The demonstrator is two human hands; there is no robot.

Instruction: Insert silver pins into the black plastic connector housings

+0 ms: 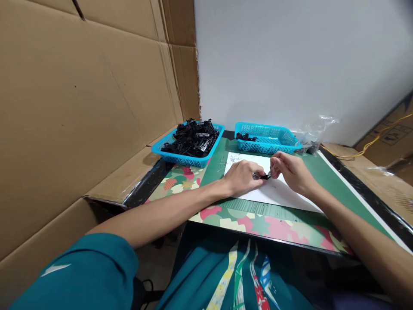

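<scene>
Over a white sheet (284,196) on the green mat, both my hands meet around a small black part (266,176). My left hand (243,177) is closed on the part, its fingers partly hiding it. From the right, my right hand (290,171) pinches a thin, shiny tool (272,169) whose lower end touches the black part. The tool's exact kind is too small to make out. Tiny dark bits (235,158) lie scattered at the sheet's upper left corner.
A blue basket (200,162) heaped with black parts stands at the back left. Another blue basket (271,150) holds a few black pieces, with a clear plastic bag (314,135) beside it. Cardboard (97,94) walls the left side.
</scene>
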